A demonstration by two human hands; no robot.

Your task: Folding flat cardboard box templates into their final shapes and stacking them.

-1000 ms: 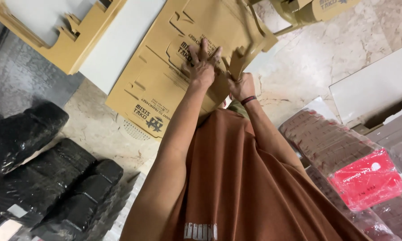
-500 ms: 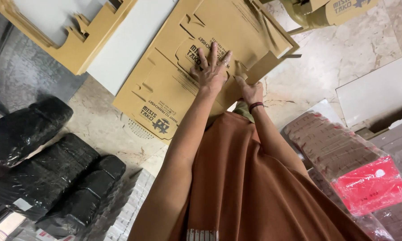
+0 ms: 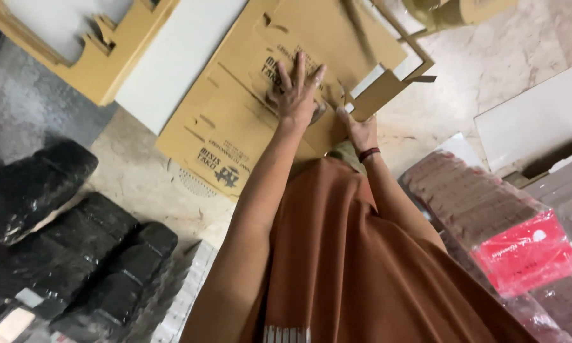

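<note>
A flat brown cardboard box blank [image 3: 235,127] with dark print lies on the stone floor. My left hand [image 3: 298,89] presses flat on it, fingers spread, holding nothing. My right hand [image 3: 360,129], with a dark band at the wrist, pinches the edge of a folded cardboard flap [image 3: 381,95] that stands up from the blank just right of the left hand. A white panel edge shows inside that fold. My brown garment [image 3: 362,267] fills the lower middle of the view.
Black plastic-wrapped bundles [image 3: 57,235] lie at the lower left. Clear-wrapped packs with a red label [image 3: 521,254] sit at the right. A white board [image 3: 178,57] and a cardboard frame [image 3: 89,63] lie at the top left; another white panel [image 3: 533,121] at the right.
My left hand has slid up and flattened with fingers wider on the blank. The flap in my right hand has folded further up. The view has shifted slightly.
</note>
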